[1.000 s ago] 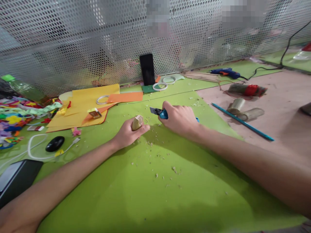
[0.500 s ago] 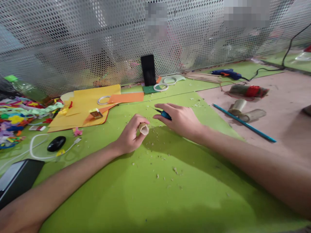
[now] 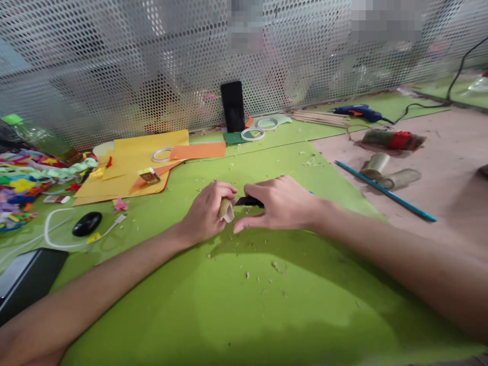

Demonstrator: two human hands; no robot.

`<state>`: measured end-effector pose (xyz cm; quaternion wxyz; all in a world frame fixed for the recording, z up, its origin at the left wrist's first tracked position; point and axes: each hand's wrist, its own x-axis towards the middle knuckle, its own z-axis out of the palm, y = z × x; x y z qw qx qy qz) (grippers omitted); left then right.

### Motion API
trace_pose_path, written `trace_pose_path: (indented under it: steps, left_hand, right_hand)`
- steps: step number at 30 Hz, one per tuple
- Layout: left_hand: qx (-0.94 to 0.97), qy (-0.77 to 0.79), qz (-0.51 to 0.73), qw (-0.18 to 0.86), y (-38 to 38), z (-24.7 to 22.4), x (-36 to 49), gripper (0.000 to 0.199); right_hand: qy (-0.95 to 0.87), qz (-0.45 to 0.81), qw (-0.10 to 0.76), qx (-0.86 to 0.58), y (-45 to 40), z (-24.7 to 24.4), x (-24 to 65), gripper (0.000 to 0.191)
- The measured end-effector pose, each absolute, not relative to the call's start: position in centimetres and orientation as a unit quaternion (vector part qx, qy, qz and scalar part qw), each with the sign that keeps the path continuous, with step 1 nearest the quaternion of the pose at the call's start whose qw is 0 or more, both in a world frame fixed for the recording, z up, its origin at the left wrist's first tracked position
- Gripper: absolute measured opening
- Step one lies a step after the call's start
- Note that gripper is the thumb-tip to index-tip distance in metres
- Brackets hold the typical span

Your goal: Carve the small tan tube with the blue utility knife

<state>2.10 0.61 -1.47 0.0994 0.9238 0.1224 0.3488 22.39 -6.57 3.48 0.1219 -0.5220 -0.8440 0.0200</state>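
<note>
My left hand (image 3: 206,211) is wrapped round a short bamboo tube (image 3: 226,210), its hollow cut end turned toward me and to the right. In my right hand (image 3: 282,203) is a utility knife (image 3: 250,202), dark at the front, with a bit of blue showing behind the hand. Its blade points left and lies close to the tube's rim; whether they touch I cannot tell. The right thumb stretches out below the blade, near the tube's mouth. Pale shavings (image 3: 275,266) lie scattered on the green mat (image 3: 213,315) under both hands.
Yellow paper (image 3: 133,152), tape rolls (image 3: 252,134) and an upright phone (image 3: 233,107) stand toward the mesh panel. To the right lie a teal pencil (image 3: 385,190), bamboo pieces (image 3: 400,178) and a glue gun (image 3: 358,113). A black mouse (image 3: 87,224) is at left.
My right hand has turned over and come nearer, bringing the knife blade close to the tube's end. The left hand has shifted slightly, with the tube's mouth tipped a little lower.
</note>
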Motion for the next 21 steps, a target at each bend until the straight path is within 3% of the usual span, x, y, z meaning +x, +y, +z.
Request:
trace_pose_path:
  steps: [5, 21]
  left_hand:
    - [0.927, 0.114, 0.348, 0.079, 0.5, -1.3, 2.2, 0.036]
    - [0.942, 0.114, 0.312, 0.042, 0.5, -1.6, 2.1, 0.034]
  right_hand:
    - [-0.845, -0.017, 0.082, -0.529, -6.4, 3.0, 22.0, 0.090]
    - [-0.851, -0.054, 0.055, -0.519, -6.0, 2.1, 21.9, 0.086]
